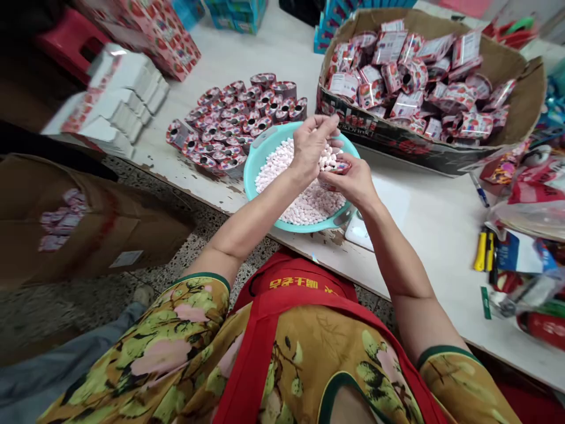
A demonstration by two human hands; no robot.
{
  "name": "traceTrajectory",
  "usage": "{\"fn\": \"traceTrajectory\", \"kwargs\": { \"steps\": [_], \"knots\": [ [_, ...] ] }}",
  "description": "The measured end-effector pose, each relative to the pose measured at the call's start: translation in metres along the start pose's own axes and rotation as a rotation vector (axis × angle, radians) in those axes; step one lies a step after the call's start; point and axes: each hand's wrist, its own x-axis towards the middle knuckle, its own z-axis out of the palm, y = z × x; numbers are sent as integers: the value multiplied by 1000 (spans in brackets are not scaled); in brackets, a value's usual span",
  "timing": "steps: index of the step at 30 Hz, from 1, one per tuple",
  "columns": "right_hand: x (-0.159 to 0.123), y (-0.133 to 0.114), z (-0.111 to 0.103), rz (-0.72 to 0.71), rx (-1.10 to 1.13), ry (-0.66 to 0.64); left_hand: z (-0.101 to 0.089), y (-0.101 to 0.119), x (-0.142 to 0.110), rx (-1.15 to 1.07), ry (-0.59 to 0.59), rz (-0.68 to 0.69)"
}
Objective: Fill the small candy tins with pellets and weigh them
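Observation:
A turquoise plastic basin (249,171) sits at the table's front edge, part-filled with small pale pink candies (311,206). Over it, my right hand (356,181) grips a small strawberry-printed carton (341,167), its open end facing up. My left hand (309,147) is bent over that opening, fingers curled around a heap of candies (329,158). Whether those pieces rest in the palm or on the carton is partly hidden by the fingers. Left of the basin stand several similar cartons (229,126), upright in a tight group with open tops.
A large cardboard box (397,138) of loose printed cartons stands behind right. Flat carton stacks (119,112) lie far left. A white scale-like device (359,232) is partly under the basin. Knives (484,250) and plastic bags lie right. Another cardboard box (132,218) stands left, below the table.

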Motion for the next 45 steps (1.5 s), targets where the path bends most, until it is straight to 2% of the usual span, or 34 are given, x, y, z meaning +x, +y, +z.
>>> {"fn": "traceTrajectory", "kwargs": {
  "steps": [4,9,20,25,29,32,37,45],
  "knots": [
    [5,-2,-6,67,18,-16,4,-9,10,38,20,-8],
    [10,-5,-17,79,68,-29,4,-13,15,33,26,-77],
    [-1,-4,-8,128,149,12,10,6,-1,11,-75,-72],
    [-1,4,-2,57,156,22,7,9,-4,45,-87,-43],
    [-2,11,4,7,123,125,2,4,-2,94,-55,7],
    [-3,12,8,-12,65,180,3,3,-5,132,-86,-14],
    [-5,11,11,-23,8,168,9,8,-14,89,-39,-53],
    [-5,9,14,-49,23,181,12,12,-19,96,-102,10]
  ]
}}
